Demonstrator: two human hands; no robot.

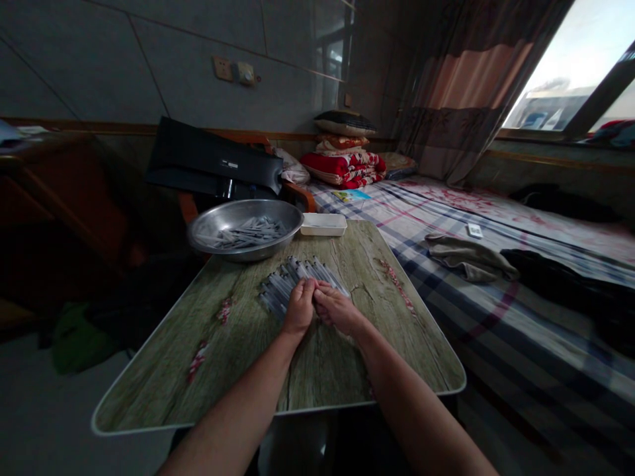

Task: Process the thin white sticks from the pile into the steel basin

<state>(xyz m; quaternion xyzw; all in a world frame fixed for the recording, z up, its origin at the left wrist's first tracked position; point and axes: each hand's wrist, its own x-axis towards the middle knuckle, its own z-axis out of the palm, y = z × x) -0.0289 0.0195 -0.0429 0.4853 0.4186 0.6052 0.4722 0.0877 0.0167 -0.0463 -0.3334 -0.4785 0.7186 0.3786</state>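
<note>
My left hand (299, 307) and my right hand (335, 305) meet over the middle of the small table (238, 370), with thumbs and fingertips pressed together. Whatever is pinched between them is hidden or too small to make out. Just beyond and partly under the hands lies a loose row of slim translucent pen-like tubes (278, 284), several with dark tips pointing away from me. Behind the row, a wide metal basin (223, 248) holds a heap of similar tubes (258, 231). Beside the basin's right side is a shallow white tray (323, 227).
A bed with a checked sheet (421, 284) runs along the table's right side, bearing a grey-brown cloth (466, 258) and dark clothing (560, 277). A chair with a black case (213, 158) stands behind the basin. Folded red bedding (342, 165) is stacked farther back.
</note>
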